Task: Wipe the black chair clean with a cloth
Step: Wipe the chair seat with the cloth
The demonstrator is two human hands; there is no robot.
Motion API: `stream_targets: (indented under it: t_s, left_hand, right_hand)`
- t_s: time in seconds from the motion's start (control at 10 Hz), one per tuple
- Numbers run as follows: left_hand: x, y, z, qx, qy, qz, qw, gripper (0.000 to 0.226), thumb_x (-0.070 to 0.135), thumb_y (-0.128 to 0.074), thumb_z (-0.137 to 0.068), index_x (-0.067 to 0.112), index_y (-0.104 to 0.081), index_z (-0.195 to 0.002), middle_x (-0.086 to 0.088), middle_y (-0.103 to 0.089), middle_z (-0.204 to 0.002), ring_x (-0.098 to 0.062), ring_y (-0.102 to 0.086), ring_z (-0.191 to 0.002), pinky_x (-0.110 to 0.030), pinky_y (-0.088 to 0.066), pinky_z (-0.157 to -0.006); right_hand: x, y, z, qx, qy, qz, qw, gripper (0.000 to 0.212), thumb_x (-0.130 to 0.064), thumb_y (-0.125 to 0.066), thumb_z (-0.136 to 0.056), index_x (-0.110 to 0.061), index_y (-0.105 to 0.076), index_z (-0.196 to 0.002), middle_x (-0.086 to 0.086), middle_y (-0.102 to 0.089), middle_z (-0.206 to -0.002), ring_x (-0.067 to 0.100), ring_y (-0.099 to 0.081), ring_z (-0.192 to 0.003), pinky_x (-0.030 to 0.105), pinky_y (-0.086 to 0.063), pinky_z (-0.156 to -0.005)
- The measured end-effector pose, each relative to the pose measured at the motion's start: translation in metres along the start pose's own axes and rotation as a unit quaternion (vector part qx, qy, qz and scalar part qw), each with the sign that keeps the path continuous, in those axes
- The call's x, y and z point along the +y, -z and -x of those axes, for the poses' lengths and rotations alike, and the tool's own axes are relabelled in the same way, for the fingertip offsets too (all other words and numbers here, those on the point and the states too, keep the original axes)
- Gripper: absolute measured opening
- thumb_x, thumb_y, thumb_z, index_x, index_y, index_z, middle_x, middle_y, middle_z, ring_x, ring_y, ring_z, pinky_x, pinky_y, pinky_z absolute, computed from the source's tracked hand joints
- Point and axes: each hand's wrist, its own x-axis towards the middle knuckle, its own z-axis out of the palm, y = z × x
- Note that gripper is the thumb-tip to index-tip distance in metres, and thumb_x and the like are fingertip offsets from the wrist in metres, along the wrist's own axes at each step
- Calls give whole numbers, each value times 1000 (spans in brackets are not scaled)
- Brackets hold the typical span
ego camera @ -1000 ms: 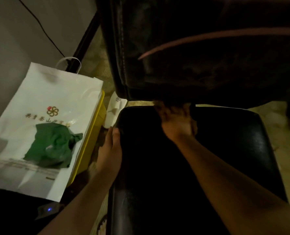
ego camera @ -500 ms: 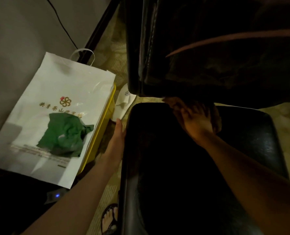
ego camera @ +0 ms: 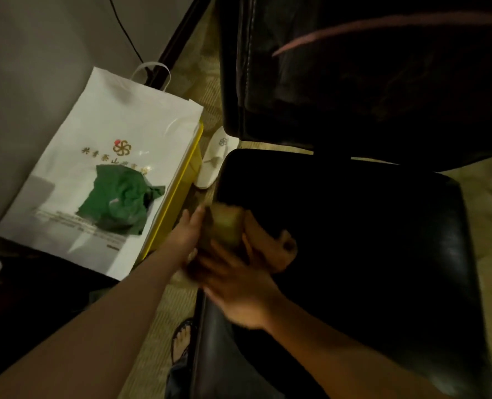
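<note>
The black chair's seat (ego camera: pixel 368 254) fills the middle right, with its padded back (ego camera: pixel 354 82) rising behind it. A folded yellowish-brown cloth (ego camera: pixel 224 226) stands at the seat's left edge, between my two hands. My right hand (ego camera: pixel 247 286) is blurred by motion and grips the cloth from the near side, fingers reaching onto the seat. My left hand (ego camera: pixel 188 233) is at the seat's left edge and holds the cloth's left side. The blur hides the exact finger positions.
A white paper bag (ego camera: pixel 101 168) with a green print leans on the wall at left, a yellow box (ego camera: pixel 178 194) against it. A white slipper (ego camera: pixel 216 159) lies on the floor by the seat's back left corner. My sandalled foot (ego camera: pixel 183 344) stands beside the seat.
My right hand has pulled back from under the chair back to the seat's left edge. The cloth, hidden before, now shows between both hands. The camera has shifted left.
</note>
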Motion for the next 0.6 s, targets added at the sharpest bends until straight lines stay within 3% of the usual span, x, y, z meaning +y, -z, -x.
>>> stream_targets:
  t_s: [0.1,0.2,0.3,0.4,0.5,0.6]
  left_hand:
    - [-20,-8,16,75,-62,-67,993,55,45,-33,-96,22,-26,-145,-5,-16,-156,-23,-8,-145,-41,-12,-117]
    - [-19,-22,35,154,-159,-86,971,49,36,-36,-97,20,-32,-143,-5,-20,-155,-17,-13,-144,-33,-12,-115]
    - [-7,-33,47,163,-224,-60,959,50,45,-34,-95,24,-37,-141,-3,-32,-151,-18,-26,-141,-43,-18,-117]
    - [12,-35,54,175,-238,-20,955,59,53,-29,-90,23,-37,-141,-3,-35,-150,-19,-30,-139,-46,-21,-115]
    - [20,-42,50,109,-182,-129,969,51,46,-22,-98,26,-24,-146,-1,-20,-156,-20,-18,-143,-45,-12,-117]
    - [10,-58,44,38,-143,-289,946,58,50,-10,-97,25,-6,-149,-3,5,-158,-20,3,-145,-45,1,-117]
  right_hand:
    - [-5,-7,41,-51,58,1,997,46,-42,-22,-90,-49,-53,-124,-19,-49,-137,10,-34,-135,44,-42,-100]
    - [30,22,13,-50,77,35,995,46,-39,-25,-95,-36,-44,-137,-8,-37,-148,16,-29,-138,52,-36,-103]
    - [64,50,-30,28,-81,57,995,51,-41,-26,-98,-39,-12,-147,-16,2,-157,12,11,-144,70,2,-106]
    - [45,27,-25,-49,-59,-151,986,52,-49,-18,-96,-37,-14,-147,-11,-4,-157,19,5,-145,68,14,-105]
    - [22,-39,42,170,-16,496,851,49,-45,-30,-93,-32,-40,-138,3,-36,-149,29,-27,-139,71,4,-105]
    - [-23,-57,101,10,174,130,976,42,-41,-27,-96,-41,-42,-136,-11,-28,-152,18,-13,-144,62,10,-107]
